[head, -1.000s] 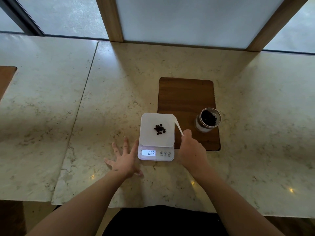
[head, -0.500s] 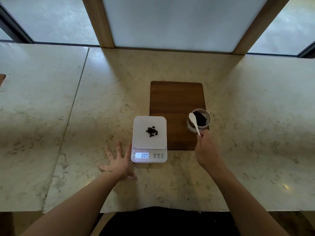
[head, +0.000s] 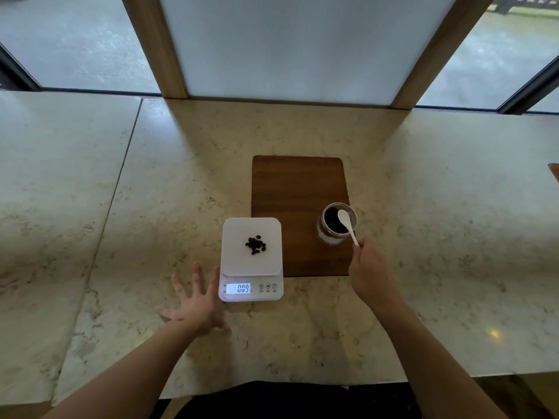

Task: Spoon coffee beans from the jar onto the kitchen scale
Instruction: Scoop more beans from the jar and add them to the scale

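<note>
A white kitchen scale stands on the marble counter, its lit display reading 009. A small heap of coffee beans lies on its platform. To its right an open glass jar of dark beans stands on the near right corner of a wooden board. My right hand grips the handle of a white spoon, whose bowl hangs over the jar's mouth. My left hand rests flat on the counter with fingers spread, just left of the scale's front.
The marble counter runs left and right, with a seam at the left. Wooden window posts and a frosted panel rise at its far edge. A brown object's corner shows at the right edge.
My right hand has carried the spoon from the scale's right edge over to the jar's mouth. The scale reading went from 029 to 009. My left hand has stayed in place.
</note>
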{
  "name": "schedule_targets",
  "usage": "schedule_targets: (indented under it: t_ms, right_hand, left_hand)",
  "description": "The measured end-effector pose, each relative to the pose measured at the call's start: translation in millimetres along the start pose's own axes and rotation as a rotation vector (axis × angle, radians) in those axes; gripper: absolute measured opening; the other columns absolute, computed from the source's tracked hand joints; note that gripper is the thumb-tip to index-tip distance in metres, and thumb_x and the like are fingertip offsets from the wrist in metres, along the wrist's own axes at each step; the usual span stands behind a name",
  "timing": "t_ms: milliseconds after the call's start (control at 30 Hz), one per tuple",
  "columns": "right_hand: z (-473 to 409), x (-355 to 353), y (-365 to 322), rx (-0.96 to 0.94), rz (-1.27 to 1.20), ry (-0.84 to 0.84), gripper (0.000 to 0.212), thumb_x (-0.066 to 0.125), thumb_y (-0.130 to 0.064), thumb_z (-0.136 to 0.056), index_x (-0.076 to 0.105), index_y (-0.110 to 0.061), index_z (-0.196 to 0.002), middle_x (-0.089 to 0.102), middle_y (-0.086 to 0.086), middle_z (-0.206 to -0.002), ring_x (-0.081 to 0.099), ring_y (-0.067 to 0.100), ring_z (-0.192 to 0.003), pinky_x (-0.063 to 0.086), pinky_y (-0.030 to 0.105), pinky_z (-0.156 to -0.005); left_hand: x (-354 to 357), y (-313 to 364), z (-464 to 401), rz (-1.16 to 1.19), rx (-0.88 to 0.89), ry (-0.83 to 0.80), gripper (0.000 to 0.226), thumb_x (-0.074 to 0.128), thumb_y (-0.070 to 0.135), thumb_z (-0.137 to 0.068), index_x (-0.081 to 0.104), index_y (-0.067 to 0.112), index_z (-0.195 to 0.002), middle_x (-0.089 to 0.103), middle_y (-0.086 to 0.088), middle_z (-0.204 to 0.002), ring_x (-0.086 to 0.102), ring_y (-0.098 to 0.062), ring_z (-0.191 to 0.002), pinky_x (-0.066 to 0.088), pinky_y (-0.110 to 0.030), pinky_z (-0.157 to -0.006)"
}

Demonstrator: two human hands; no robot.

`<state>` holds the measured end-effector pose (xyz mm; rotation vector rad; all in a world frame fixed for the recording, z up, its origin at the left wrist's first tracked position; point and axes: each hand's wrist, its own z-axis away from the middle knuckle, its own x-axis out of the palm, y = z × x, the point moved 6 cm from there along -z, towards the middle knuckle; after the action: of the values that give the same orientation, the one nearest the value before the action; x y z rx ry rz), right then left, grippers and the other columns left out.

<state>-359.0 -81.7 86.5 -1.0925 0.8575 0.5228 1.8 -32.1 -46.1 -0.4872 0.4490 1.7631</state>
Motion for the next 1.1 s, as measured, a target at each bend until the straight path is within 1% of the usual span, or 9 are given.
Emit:
schedule_targets:
  t_ms: [133,233,433,500,600,667,833,933,1100]
  right_hand:
    - [-12.8,-12.4,7.6,0.046,0.134,0.019,0.022,0.038,-0.019,-0.102,0.051,-0.012,-0.086,0.053,0.002,-0.071,0.051,0.018,-0.061,0.033,0.034,-0.051]
    - [-24.8,-15.0,7.6,0.014,0.264,-0.013,0.019,0.038,-0.014,-0.101,0.051,-0.009,-0.088,0.054,0.005,-0.072,0.055,0.027,-0.067,0.038,0.036,-0.058]
    - [-56.4,-16.4,3.0,-0.059,0.491,0.010,0.019,0.040,-0.009,-0.095,0.045,-0.017,-0.079,0.055,0.004,-0.069,0.043,0.014,-0.051,0.026,0.028,-0.044]
    - [-64.6,-12.6,3.2,-0.054,0.522,-0.021,0.011,0.043,-0.010,-0.095,0.049,-0.015,-0.088,0.058,0.003,-0.075,0.047,0.017,-0.054,0.032,0.028,-0.047]
    - [-71.8,-8.1,5.8,-0.036,0.456,-0.065,0.019,0.049,-0.010,-0.094,0.051,-0.011,-0.113,0.056,0.005,-0.087,0.055,0.025,-0.070,0.041,0.034,-0.058]
    - [-74.4,-3.9,5.3,-0.047,0.402,-0.075,0.023,0.048,-0.010,-0.094,0.050,-0.011,-0.117,0.057,0.006,-0.092,0.052,0.021,-0.072,0.041,0.034,-0.060]
    - [-77.9,4.5,9.4,-0.024,0.348,-0.121,0.013,0.043,-0.004,-0.090,0.044,-0.016,-0.097,0.051,0.000,-0.073,0.052,0.017,-0.059,0.037,0.030,-0.046]
    - [-81.3,10.3,7.7,-0.015,0.267,-0.181,0.015,0.039,-0.005,-0.089,0.052,-0.014,-0.092,0.058,0.006,-0.080,0.061,0.026,-0.074,0.052,0.037,-0.062]
    - [-81.7,15.3,20.4,0.148,0.067,-0.182,0.015,0.038,-0.006,-0.093,0.049,-0.009,-0.083,0.054,0.011,-0.081,0.051,0.023,-0.068,0.037,0.032,-0.054]
  left_hand:
    - [0.3,-0.6,-2.7,0.001,0.004,-0.027,0.144,0.081,0.068,-0.066,-0.050,0.052,-0.124,-0.067,0.004,-0.131,-0.056,-0.047,-0.123,0.008,-0.090,-0.099]
    - [0.9,-1.5,-5.1,-0.005,0.024,-0.035,0.144,0.081,0.066,-0.067,-0.052,0.053,-0.121,-0.071,0.006,-0.125,-0.060,-0.047,-0.116,0.009,-0.091,-0.097]
    - [1.2,-1.5,-8.7,-0.019,0.000,-0.039,0.146,0.080,0.069,-0.065,-0.057,0.053,-0.113,-0.072,0.002,-0.124,-0.061,-0.049,-0.112,0.010,-0.090,-0.098]
    - [1.0,-3.6,-7.7,-0.013,-0.016,-0.039,0.146,0.081,0.067,-0.067,-0.058,0.053,-0.112,-0.072,0.003,-0.123,-0.062,-0.047,-0.109,0.009,-0.091,-0.097]
    - [2.3,-1.3,-9.7,-0.020,-0.006,-0.040,0.147,0.080,0.069,-0.065,-0.058,0.053,-0.112,-0.072,0.002,-0.124,-0.064,-0.046,-0.105,0.007,-0.091,-0.097]
    - [2.1,-1.4,-8.8,-0.025,-0.012,-0.045,0.148,0.080,0.072,-0.063,-0.057,0.051,-0.115,-0.071,0.000,-0.126,-0.063,-0.048,-0.106,0.007,-0.091,-0.098]
    - [-1.3,-0.2,-4.6,-0.027,0.005,-0.028,0.149,0.081,0.071,-0.062,-0.056,0.051,-0.116,-0.069,0.001,-0.129,-0.062,-0.047,-0.109,0.008,-0.091,-0.097]
    - [-2.5,-0.3,-2.1,-0.025,0.005,-0.015,0.148,0.082,0.070,-0.063,-0.055,0.051,-0.117,-0.067,0.001,-0.132,-0.062,-0.046,-0.109,0.009,-0.091,-0.097]
    - [-4.5,1.4,5.8,-0.013,0.013,-0.004,0.147,0.083,0.068,-0.064,-0.052,0.052,-0.120,-0.066,0.004,-0.134,-0.057,-0.046,-0.121,0.011,-0.091,-0.097]
